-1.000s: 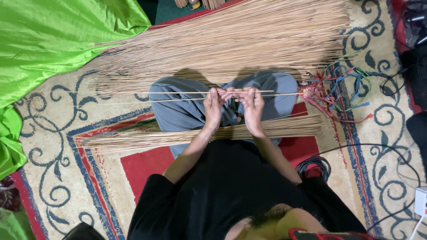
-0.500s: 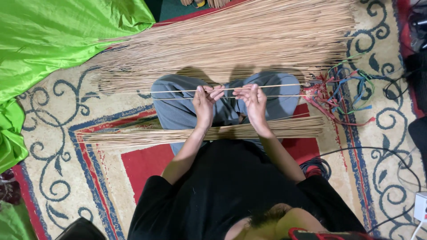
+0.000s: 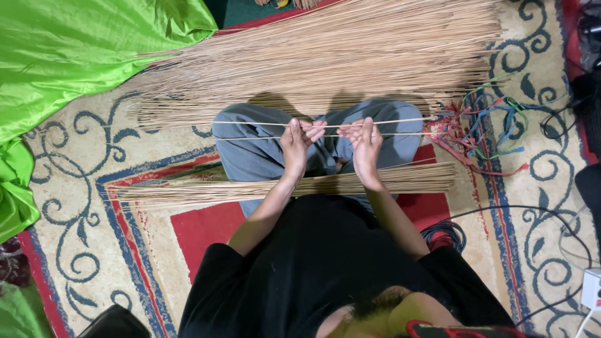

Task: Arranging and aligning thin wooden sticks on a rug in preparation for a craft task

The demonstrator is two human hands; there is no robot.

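I sit cross-legged in grey trousers on a patterned carpet (image 3: pixel 81 206). My left hand (image 3: pixel 294 149) and my right hand (image 3: pixel 365 145) are raised over my knees, and both pinch thin pale sticks (image 3: pixel 400 121) that lie level across my lap. The fingertips of the two hands nearly meet in the middle. A flat bundle of the same sticks (image 3: pixel 188 191) rests across my thighs under my wrists. A large heap of sticks (image 3: pixel 325 56) is spread on the floor beyond my knees.
A bright green cloth (image 3: pixel 69 56) covers the upper left. Tangled red, green and blue strings (image 3: pixel 482 128) lie by my right knee. Black cables (image 3: pixel 538 219) and a white power strip (image 3: pixel 591 289) are at the right.
My hands have drawn a little apart along the thin sticks, the left one sliding leftward. The bundles have not moved.
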